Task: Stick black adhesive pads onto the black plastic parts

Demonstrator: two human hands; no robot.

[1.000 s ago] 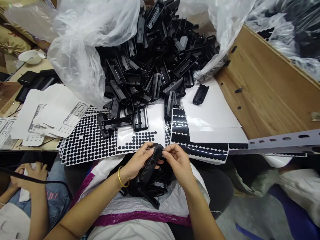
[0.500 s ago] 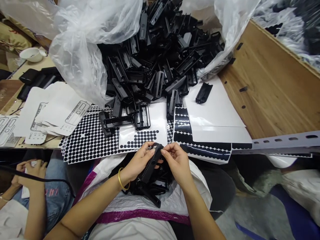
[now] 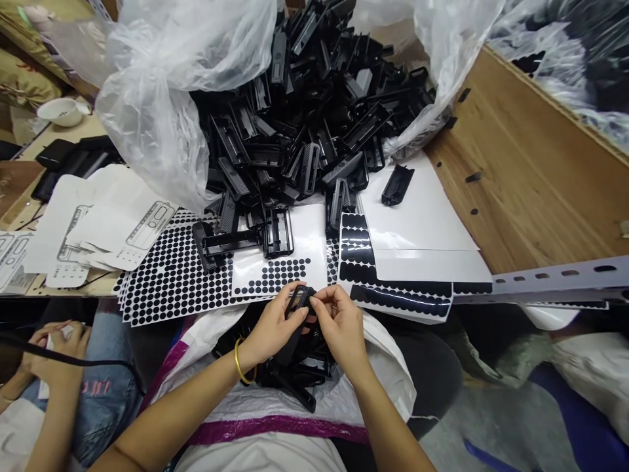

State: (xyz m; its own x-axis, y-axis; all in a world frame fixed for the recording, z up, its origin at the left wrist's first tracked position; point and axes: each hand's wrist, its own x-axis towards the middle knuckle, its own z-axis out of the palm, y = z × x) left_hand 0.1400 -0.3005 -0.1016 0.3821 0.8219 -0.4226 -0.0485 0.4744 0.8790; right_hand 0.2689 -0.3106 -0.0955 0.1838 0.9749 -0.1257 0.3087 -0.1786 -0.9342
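Observation:
My left hand (image 3: 272,324) is wrapped round a black ribbed plastic part (image 3: 298,303), held over my lap at the table's front edge. My right hand (image 3: 340,322) pinches at the top end of the same part with thumb and fingertips. Under both hands a white bag (image 3: 373,387) on my lap holds more black plastic parts (image 3: 295,377). Just beyond the hands lie sheets of black round stickers (image 3: 171,278) and black oval stickers (image 3: 393,298).
A large heap of black plastic parts (image 3: 314,111) spills from a clear plastic bag (image 3: 162,98) across the wooden table (image 3: 521,177). White printed sheets (image 3: 103,223) lie at left. Another person's hands (image 3: 54,347) work at lower left. A grey slotted metal rail (image 3: 555,278) runs along the right edge.
The part has been tipped more upright and drawn closer to me, so less of its ribbed face shows. My right fingers stay at its top end.

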